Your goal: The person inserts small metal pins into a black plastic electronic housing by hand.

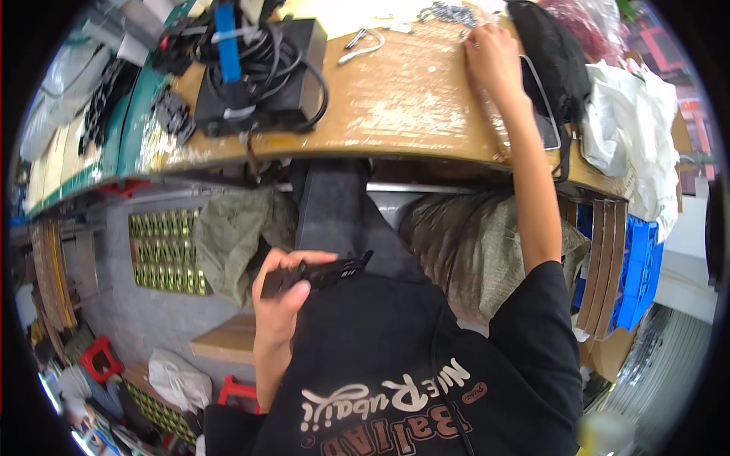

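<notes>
My left hand [285, 292] is raised in front of my chest, below the bench edge, and grips a flat black plastic part [323, 272] that sticks out to the right. My right hand [493, 49] reaches far across the worn wooden workbench [395, 99], fingers down on its top near a pile of small metal pieces [449, 13] at the far edge. Whether it holds anything I cannot tell. A black bag [559, 57] lies just right of that hand.
A black box wrapped in cables with a blue strap [251, 72] sits on the bench's left. White plastic bags [635, 129] hang at the right end. Green sacks [236, 235] and a crate of shiny parts [163, 251] lie under the bench. Blue crates [635, 273] stand right.
</notes>
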The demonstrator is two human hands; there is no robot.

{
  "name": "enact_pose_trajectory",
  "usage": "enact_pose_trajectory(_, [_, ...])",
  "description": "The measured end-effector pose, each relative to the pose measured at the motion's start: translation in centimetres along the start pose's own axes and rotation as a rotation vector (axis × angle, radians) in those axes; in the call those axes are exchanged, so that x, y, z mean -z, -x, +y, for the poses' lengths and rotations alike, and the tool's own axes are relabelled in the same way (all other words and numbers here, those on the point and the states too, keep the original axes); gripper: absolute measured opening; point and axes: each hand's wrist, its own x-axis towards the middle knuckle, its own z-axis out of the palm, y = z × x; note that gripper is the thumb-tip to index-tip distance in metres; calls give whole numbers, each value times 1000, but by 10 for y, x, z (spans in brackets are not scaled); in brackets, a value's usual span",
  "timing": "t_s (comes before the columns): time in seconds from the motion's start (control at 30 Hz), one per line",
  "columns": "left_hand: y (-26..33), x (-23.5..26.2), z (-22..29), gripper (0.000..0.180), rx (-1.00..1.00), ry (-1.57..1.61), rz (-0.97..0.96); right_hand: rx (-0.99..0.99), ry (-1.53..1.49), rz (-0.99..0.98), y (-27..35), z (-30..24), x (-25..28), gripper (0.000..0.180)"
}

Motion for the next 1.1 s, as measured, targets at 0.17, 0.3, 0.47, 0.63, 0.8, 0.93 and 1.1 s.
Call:
enact_pose_trajectory(0.17, [-13, -20, -5, 31, 4, -140, 39, -181, -390, 40, 16, -19, 63, 17])
enact_pose_trajectory(0.3, [-17, -31, -10, 33, 109, -164, 35, -296, -767, 48, 43, -54, 86, 15])
enact_pose_trajectory(0.47, [-21, -41, -22, 37, 120, -92, 60, -79, -995, 163, 88, -92, 108, 20])
enact_pose_trajectory(0.63, [-18, -31, -33, 24, 129, 184, 114, -362, -1656, 149, 127, -121, 126, 15])
enact_pose_trajectory(0.8, [-20, -46, -24, 20, 81, 283, 219, -459, -1997, -26, 137, -130, 130, 17])
enact_pose_trajectory(0.93, [-21, -53, -18, 25, 50, 308, 181, -360, -1946, 31, 145, -132, 125, 19])
enact_pose_trajectory(1.1, [-17, -51, -20, 24, 31, 334, 253, -317, -1864, -92, 149, -128, 130, 20])
